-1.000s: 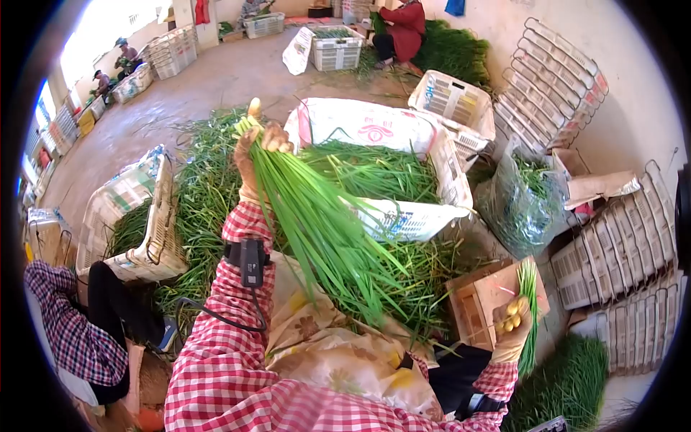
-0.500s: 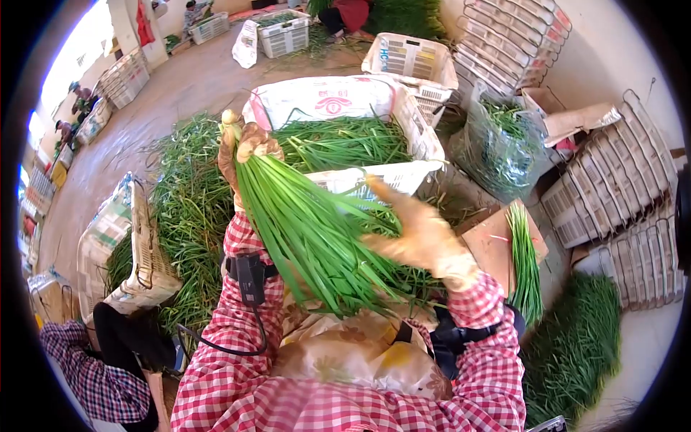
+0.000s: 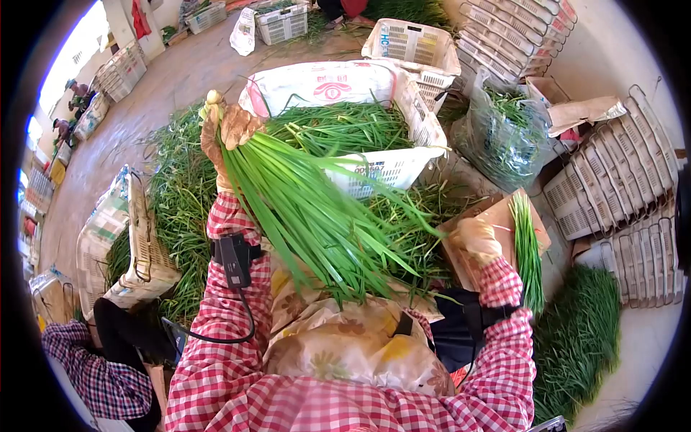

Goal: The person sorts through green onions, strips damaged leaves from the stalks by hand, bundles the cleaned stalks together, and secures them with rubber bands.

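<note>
Clamping leaves (image 3: 317, 209) in our left hand (image 3: 234, 131), we cannot tell if our right hand (image 3: 476, 241) grips. Beside it, one bundle (image 3: 528, 252) seems done; ours remains.

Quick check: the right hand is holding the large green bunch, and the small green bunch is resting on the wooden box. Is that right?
Not quite: the head view shows the left hand holding the large green bunch. The small green bunch is resting on the wooden box.

Left hand (image 3: 236, 129) grips a bunch of long greens (image 3: 306, 201)
</note>
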The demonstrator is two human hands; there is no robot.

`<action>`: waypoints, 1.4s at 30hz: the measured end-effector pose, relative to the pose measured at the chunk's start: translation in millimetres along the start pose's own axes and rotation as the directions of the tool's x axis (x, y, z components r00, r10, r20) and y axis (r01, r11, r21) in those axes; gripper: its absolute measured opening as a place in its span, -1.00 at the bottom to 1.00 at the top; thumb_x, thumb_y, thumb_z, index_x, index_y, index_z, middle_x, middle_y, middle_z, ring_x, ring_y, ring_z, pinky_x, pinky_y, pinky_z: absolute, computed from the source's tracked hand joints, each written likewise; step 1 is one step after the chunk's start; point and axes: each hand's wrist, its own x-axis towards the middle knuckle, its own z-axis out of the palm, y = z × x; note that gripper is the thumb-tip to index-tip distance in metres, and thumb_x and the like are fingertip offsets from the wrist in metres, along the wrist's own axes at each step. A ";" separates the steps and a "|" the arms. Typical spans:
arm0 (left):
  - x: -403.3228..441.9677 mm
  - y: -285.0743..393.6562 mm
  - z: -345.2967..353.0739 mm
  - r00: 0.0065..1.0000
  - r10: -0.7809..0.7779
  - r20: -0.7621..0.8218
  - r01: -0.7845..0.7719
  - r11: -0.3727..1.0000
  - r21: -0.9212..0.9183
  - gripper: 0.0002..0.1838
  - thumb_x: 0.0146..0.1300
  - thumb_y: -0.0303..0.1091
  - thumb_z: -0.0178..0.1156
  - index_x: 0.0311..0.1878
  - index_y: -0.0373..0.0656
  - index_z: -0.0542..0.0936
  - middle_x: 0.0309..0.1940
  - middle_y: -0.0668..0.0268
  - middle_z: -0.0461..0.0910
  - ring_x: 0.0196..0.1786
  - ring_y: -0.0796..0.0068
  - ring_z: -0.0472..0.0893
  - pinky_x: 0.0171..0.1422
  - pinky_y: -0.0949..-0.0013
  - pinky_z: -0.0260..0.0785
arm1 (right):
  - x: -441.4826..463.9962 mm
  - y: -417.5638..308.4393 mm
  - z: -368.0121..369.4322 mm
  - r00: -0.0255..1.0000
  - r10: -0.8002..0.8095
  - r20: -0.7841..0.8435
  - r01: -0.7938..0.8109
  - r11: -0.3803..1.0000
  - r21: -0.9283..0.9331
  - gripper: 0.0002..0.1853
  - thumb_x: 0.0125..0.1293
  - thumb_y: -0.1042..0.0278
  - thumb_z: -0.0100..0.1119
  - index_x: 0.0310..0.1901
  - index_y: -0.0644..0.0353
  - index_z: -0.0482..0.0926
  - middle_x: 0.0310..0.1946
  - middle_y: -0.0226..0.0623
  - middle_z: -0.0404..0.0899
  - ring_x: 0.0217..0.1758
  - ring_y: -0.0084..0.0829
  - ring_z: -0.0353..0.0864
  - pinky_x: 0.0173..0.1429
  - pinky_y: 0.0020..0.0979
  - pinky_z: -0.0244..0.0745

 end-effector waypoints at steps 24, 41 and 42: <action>20.8 4.4 1.4 0.993 0.056 -0.108 -0.044 0.993 0.106 -0.74 0.44 -0.28 -0.13 0.07 -0.13 0.44 -0.65 0.51 0.28 -0.60 0.66 0.31 -0.31 0.49 0.30 | -78.2 -58.0 -94.1 0.851 -0.507 -0.133 0.174 0.034 0.984 -0.92 0.16 0.49 0.21 -0.37 0.26 0.68 -0.44 -0.33 0.65 -0.44 -0.58 0.52 -0.33 -0.54 0.43; 75.9 -3.7 12.9 0.969 0.079 -0.234 0.009 0.936 0.352 -0.86 0.30 -0.29 0.06 -0.16 -0.11 0.47 -0.68 0.44 0.28 -0.58 0.55 0.33 -0.37 0.45 0.25 | -83.7 -120.5 -115.9 0.675 -0.458 -0.579 0.736 0.354 0.577 -0.68 0.15 0.45 0.30 -0.03 0.19 0.60 -0.36 -0.26 0.62 -0.41 -0.44 0.60 -0.29 -0.45 0.54; 76.6 -8.2 14.8 0.965 0.087 -0.247 0.006 0.936 0.352 -0.87 0.30 -0.29 0.06 -0.18 -0.10 0.47 -0.68 0.44 0.28 -0.58 0.54 0.32 -0.38 0.45 0.25 | -83.0 -132.7 -118.2 0.748 -0.415 -0.517 0.663 0.480 0.574 -0.67 0.13 0.39 0.32 -0.04 0.18 0.60 -0.39 -0.24 0.60 -0.43 -0.41 0.59 -0.31 -0.42 0.53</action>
